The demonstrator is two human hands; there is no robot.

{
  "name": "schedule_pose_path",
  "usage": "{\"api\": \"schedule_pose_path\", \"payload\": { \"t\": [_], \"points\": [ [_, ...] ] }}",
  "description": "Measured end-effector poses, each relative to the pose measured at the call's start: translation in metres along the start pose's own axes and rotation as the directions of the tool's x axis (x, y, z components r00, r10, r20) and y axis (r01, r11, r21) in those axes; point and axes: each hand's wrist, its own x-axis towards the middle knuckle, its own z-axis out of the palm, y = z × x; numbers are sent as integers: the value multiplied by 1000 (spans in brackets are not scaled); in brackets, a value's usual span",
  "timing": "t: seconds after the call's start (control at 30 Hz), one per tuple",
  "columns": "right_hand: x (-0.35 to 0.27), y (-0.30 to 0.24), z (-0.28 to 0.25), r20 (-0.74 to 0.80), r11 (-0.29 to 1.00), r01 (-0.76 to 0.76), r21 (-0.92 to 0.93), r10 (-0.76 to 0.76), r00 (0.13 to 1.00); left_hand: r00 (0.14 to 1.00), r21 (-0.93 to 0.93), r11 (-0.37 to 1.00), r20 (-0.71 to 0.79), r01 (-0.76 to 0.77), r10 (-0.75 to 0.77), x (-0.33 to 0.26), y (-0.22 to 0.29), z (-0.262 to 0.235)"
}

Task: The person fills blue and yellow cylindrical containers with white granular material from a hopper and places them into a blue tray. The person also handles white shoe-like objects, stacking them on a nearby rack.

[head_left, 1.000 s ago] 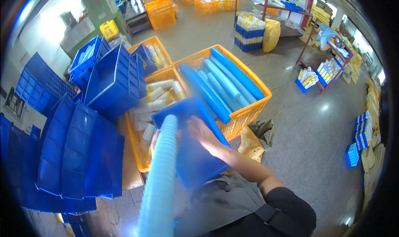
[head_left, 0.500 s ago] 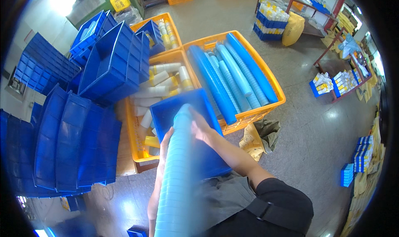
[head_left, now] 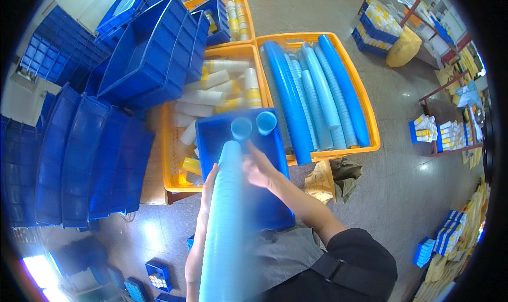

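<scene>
Head view: left hand (head_left: 205, 196) is wrapped around the side of a tall stack (head_left: 225, 222) of pale blue cups, which rises from the lower edge toward the camera, its top blurred. Right hand (head_left: 259, 167) is at the top of the stack with its fingers curled near the rim; whether it pinches a cup I cannot tell. Just beyond both hands a blue bin (head_left: 270, 196) rests over the near edge of an orange crate (head_left: 169, 183). Two blue cups (head_left: 254, 124) stand mouth up side by side at the far end of the bin. That crate holds white and yellow tubes (head_left: 211, 93) lying on their sides. To its right a second orange crate (head_left: 365, 111) holds long blue cup stacks (head_left: 312, 90) laid lengthwise. Empty blue bins (head_left: 95, 159) stand and lean at the left. Crumpled brown paper (head_left: 330, 175) lies on the floor by the second crate
</scene>
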Motion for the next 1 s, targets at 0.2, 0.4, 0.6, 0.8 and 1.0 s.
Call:
{"api": "schedule_pose_path", "payload": {
  "t": [0.2, 0.4, 0.6, 0.8, 1.0],
  "points": [
    [1, 3, 3, 208, 949, 238, -207, -195, 958, 1000, -8, 1000, -27, -5, 5, -7, 5, -7],
    [8, 15, 11, 31, 977, -102, -190, 109, 994, 1000, -52, 999, 21, -2, 3, -9, 7, -33],
    [10, 24, 9, 1, 965, -47, -257, 49, 999, 999, -42, 999, 49, 10, -8, -14, 12, -52],
    [-3, 31, -50, 263, -330, -56, -942, -833, 488, 991, -140, 984, 90, 113, -102, -18, 11, -32],
    [13, 5, -69, -163, 578, 288, -763, -604, 780, 993, -146, 986, 101, 79, -64, -15, 22, -2]
  ]
}}
